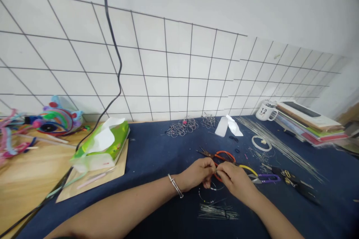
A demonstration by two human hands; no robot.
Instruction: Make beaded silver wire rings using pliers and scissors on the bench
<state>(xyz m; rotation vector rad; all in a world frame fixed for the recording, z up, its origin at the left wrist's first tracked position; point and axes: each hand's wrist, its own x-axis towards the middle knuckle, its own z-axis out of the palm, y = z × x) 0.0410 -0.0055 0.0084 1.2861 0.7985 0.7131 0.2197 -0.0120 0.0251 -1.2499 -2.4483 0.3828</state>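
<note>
My left hand (199, 173), with a silver bangle at the wrist, is closed in a pinch. My right hand (234, 179) pinches too, its fingertips meeting those of the left. Just below them is a thin beaded wire loop (206, 200) with small white beads, which runs up toward the fingers. The exact spot gripped is too small to see clearly. Behind the hands lie orange-handled pliers (206, 153), partly covered by them. Close to my right hand are a yellow handle (248, 168) and purple-handled scissors (267, 178).
Cut wires (217, 212) lie nearest me on the dark blue cloth (148, 149). Tangled wire loops (182, 127), long straight wires (280, 145), a wire coil (261, 143) and black tools (297, 185) lie around. A tissue pack (117, 145), mug (265, 112) and stacked books (311, 121) stand farther out.
</note>
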